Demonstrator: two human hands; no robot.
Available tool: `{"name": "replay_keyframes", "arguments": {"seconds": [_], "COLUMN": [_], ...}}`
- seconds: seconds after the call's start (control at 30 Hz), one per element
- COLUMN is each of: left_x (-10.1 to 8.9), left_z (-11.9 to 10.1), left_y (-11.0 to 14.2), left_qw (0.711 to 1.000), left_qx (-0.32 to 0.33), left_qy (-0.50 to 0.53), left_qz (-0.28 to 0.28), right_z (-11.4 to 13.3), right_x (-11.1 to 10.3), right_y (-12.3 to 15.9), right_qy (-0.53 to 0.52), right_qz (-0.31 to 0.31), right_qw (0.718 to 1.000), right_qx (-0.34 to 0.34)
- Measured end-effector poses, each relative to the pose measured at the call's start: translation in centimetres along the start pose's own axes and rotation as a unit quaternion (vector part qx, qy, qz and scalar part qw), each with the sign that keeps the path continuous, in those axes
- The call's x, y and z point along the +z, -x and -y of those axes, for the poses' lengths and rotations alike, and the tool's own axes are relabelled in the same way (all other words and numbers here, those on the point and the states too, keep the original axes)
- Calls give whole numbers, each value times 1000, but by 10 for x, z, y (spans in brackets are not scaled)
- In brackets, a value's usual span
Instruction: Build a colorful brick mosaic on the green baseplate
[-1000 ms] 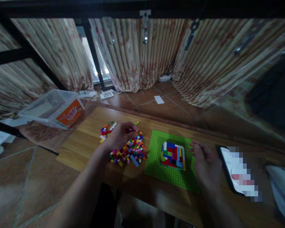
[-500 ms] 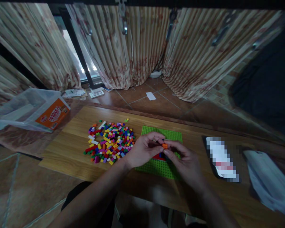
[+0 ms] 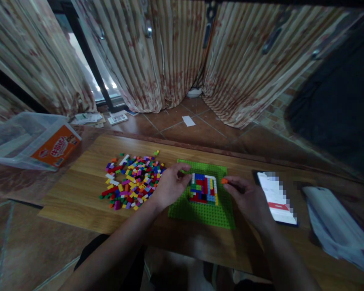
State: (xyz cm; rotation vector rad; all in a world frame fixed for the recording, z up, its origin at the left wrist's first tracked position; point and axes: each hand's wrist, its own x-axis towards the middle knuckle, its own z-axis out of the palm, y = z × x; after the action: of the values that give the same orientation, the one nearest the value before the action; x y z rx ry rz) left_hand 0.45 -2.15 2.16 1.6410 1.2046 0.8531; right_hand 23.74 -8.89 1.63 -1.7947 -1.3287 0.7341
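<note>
A green studded baseplate (image 3: 182, 214) lies on the table, carrying a low square of joined toy bricks (image 3: 204, 189) in red, blue, white, yellow and green. My right hand (image 3: 245, 198), just right of that square, pinches a small orange toy brick (image 3: 224, 181) between thumb and fingertips. Over the plate's left part is my left hand (image 3: 172, 186); its fingers are bent with a gap between thumb and forefinger, and I see nothing held there. The fingertips are close to the square's left edge; whether they touch it I cannot tell. Left of this hand spreads a pile of loose bricks (image 3: 133, 182).
A clear plastic box (image 3: 21, 141) with an orange label stands at the far left. Right of the plate, a lit phone (image 3: 276, 198) lies on the wooden table (image 3: 79, 178), with a clear plastic packet (image 3: 336, 226) beyond it. Striped curtains (image 3: 176, 60) hang behind.
My hands have moved apart, uncovering the square of bricks. The orange brick, between both hands before, has gone right in my right hand. The view has shifted slightly.
</note>
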Motion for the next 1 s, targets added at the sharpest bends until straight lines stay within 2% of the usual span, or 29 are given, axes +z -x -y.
{"name": "replay_keyframes", "arguments": {"seconds": [0.1,0.2,0.47,0.63,0.87,1.0], "left_x": [3,5,5,5,4,5], "left_z": [3,4,6,7,5,6], "left_y": [0,1,2,1,2,1], "left_qw": [1000,999,998,997,996,996], "left_qx": [0,7,14,25,24,17], "left_qy": [-26,-39,-48,-54,-71,-63], "left_qz": [5,16,40,42,46,54], "right_z": [3,10,10,3,8,9], "right_x": [4,10,20,17,19,25], "right_y": [0,-1,-6,-6,-9,-10], "right_qy": [0,-9,-39,-52,9,14], "right_qz": [40,53,25,43,6,-3], "right_qw": [999,998,999,998,998,999], "right_qx": [0,23,24,15,65,49]}}
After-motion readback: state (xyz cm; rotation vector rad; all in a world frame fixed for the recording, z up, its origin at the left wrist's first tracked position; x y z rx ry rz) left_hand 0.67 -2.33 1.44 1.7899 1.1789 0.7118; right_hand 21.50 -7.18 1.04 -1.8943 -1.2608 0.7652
